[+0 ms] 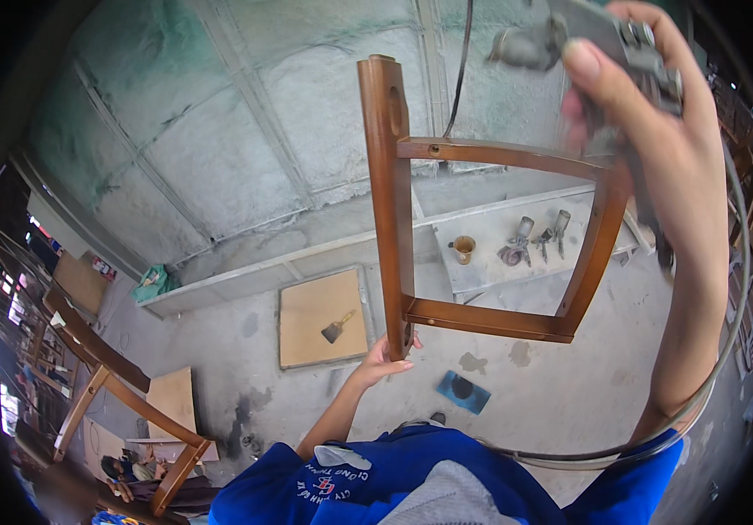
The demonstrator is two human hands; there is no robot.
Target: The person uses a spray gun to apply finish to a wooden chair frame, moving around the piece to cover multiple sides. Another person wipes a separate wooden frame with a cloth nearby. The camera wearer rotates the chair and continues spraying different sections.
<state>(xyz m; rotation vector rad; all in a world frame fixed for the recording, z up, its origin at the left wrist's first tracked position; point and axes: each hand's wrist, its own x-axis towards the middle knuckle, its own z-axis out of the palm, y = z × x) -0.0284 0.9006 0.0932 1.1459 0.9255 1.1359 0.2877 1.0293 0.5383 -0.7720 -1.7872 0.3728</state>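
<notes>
My left hand (383, 357) grips the lower end of a brown wooden chair frame (391, 201), holding it upright in front of me. The frame has a long post on the left and two curved rails joined by a shorter post on the right. Close to the camera at the upper right, my right hand (648, 131) holds a grey metal spray gun (608, 39). Its nozzle points left toward the frame's top. A hose (727, 350) loops down from the gun past my right arm.
A paint-dusted wall and ledge stand behind the frame. On a platform lie more spray guns (534, 241) and a brown cup (463, 248). A board with a brush (338, 327) lies on the floor, a blue sanding block (463, 390) nearby. Wooden frames (114, 385) lean at the left.
</notes>
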